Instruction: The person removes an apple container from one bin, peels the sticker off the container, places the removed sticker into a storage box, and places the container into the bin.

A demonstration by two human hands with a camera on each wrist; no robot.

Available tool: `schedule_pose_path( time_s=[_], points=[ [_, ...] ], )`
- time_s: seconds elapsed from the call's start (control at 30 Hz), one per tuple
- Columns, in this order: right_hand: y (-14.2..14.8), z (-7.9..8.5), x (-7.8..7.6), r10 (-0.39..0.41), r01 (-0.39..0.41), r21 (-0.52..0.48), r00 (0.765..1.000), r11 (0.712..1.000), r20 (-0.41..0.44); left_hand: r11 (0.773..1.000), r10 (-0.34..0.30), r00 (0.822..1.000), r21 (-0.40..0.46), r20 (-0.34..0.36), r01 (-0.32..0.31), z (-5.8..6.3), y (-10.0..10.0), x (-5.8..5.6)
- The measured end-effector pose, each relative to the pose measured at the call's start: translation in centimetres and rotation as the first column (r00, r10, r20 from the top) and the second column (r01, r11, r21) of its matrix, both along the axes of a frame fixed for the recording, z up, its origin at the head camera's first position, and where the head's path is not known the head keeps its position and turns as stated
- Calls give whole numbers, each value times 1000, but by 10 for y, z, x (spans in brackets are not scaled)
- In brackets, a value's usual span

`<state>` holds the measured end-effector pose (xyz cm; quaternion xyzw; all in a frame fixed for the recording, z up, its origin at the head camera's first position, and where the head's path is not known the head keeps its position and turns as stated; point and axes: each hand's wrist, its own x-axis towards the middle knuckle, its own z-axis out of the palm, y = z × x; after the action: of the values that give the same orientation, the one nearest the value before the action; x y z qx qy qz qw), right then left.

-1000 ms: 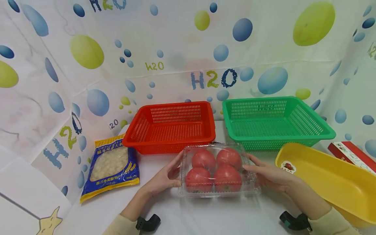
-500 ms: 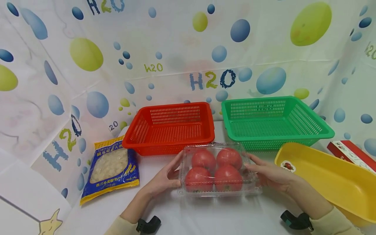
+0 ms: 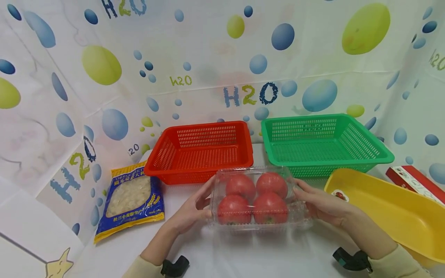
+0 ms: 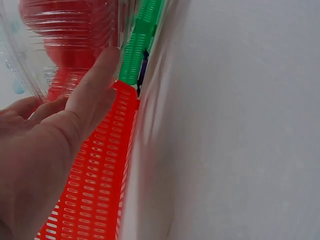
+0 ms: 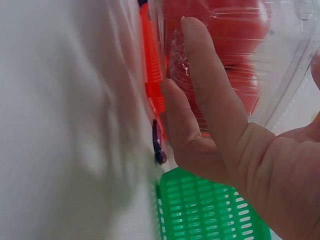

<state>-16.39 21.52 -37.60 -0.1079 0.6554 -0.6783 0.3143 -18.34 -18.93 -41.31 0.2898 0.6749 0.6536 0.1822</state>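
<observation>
Box [image 3: 294,210] of clear plastic, four red tomatoes [image 3: 270,207] inside, apparently raised off white table [image 3: 264,258], on the near side of red basket [image 3: 201,173] and green basket [image 3: 333,164] | left hand [image 3: 192,211]: fingers clamped on left end | right hand [image 3: 326,206]: clamped on right end | handling: raise both ends evenly, squeeze lightly; thin walls would likely flex

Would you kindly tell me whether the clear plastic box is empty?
Not empty: four red tomatoes show inside the clear plastic box.
</observation>
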Motion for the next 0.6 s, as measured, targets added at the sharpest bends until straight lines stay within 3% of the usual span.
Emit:
schedule_pose_path(
  time_s=[0.3, 0.6],
  points=[
    [0, 4, 2, 6, -5, 16, 1000, 1000, -29, 998, 58, 998, -31, 12, -57, 10, 1, 3],
    [-3, 6, 5, 11, -11, 9, 1000, 1000, -23, 997, 59, 998, -55, 9, -59, 18, -3, 4]
  ],
)
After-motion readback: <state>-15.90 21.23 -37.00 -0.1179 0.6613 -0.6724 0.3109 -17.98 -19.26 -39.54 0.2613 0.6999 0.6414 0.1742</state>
